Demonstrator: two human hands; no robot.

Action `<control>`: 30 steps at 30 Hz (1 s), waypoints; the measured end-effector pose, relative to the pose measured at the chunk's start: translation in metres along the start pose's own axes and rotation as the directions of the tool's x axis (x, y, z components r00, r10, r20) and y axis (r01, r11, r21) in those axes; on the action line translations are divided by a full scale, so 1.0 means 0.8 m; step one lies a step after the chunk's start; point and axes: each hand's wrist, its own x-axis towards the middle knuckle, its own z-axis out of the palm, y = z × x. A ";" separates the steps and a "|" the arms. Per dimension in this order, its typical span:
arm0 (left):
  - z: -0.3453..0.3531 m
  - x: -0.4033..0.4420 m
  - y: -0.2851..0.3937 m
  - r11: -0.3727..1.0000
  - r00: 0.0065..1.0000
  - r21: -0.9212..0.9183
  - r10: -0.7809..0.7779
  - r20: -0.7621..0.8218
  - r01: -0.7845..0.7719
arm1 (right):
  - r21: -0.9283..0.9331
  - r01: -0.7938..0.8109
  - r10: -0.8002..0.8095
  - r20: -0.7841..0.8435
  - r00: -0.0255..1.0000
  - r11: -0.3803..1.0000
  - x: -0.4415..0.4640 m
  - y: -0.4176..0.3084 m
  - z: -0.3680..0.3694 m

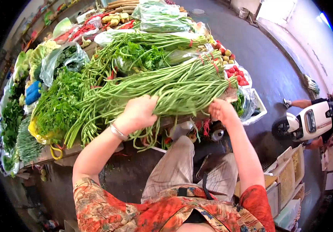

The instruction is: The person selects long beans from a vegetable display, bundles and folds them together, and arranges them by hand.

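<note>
Long green beans (166, 83) lie in a large bunch across the front of the vegetable stall, with red ties near their right ends. My left hand (140, 112) is closed on some beans at the middle of the bunch's near edge, a silvery bracelet on its wrist. At the right end of the same bunch, my right hand (222, 111) touches or nearly touches the beans; its fingers look slightly bent and partly blurred, and whether they grip anything is unclear. Several loose bean ends hang over the stall's front edge below my left hand.
Leafy greens (60, 110) in a yellow bag lie at the left. Red tomatoes (237, 75) and a white foam box (260, 108) are at the right. A person beside a white scooter (311, 121) is at the far right. Crates (286, 174) stand at the lower right.
</note>
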 end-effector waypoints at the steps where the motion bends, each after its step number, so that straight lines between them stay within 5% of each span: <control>1: 0.009 0.001 -0.004 1.000 1.000 0.028 -0.007 -0.010 0.007 | -0.169 0.144 -0.170 -0.151 0.974 0.975 -0.045 -0.005 0.039; 8: 0.035 -0.003 -0.020 0.998 0.981 -0.036 0.044 -0.187 -0.051 | -0.465 0.269 -0.322 -0.035 0.946 0.843 -0.058 -0.007 0.019; 10: 0.032 -0.003 -0.024 0.995 0.979 -0.070 0.063 -0.194 -0.077 | -0.675 0.411 -0.577 -0.027 0.816 0.613 -0.054 -0.008 0.028; 14: -0.001 -0.007 -0.032 0.999 0.957 -0.014 0.035 -0.289 -0.041 | -0.799 0.426 -0.654 0.056 0.755 0.424 -0.027 -0.020 0.037; 16: -0.014 -0.011 -0.043 0.997 0.952 0.047 0.075 -0.295 -0.064 | -0.836 0.397 -0.620 0.089 0.780 0.380 -0.008 -0.034 0.042; 18: -0.002 -0.014 -0.047 0.986 0.943 0.147 0.116 -0.312 -0.073 | -0.952 0.266 -0.601 0.123 0.789 0.154 0.003 -0.052 0.055; 19: 0.013 -0.017 -0.047 0.989 0.943 0.137 0.091 -0.322 -0.049 | -0.941 0.251 -0.512 0.104 0.853 0.226 0.005 -0.065 0.052; 24: 0.027 -0.023 -0.045 0.989 0.935 0.147 0.071 -0.348 -0.020 | -0.973 0.203 -0.082 0.195 0.977 0.107 -0.005 -0.150 0.045; 26: 0.036 -0.016 -0.047 0.986 0.932 0.165 0.055 -0.360 0.006 | -0.925 0.244 -0.177 0.199 0.964 0.291 0.004 -0.173 0.058; 27: 0.038 -0.015 -0.048 0.984 0.933 0.178 0.053 -0.356 0.012 | -0.876 0.412 -0.335 0.320 0.886 0.253 0.020 -0.185 0.062; 28: 0.042 -0.013 -0.049 0.986 0.940 0.167 0.041 -0.339 0.017 | -0.898 0.364 -0.411 0.243 0.879 0.247 0.033 -0.200 0.071; 30: 0.043 -0.013 -0.051 0.984 0.935 0.178 0.048 -0.351 0.016 | -0.902 0.431 -0.650 0.323 0.687 0.007 0.067 -0.218 0.088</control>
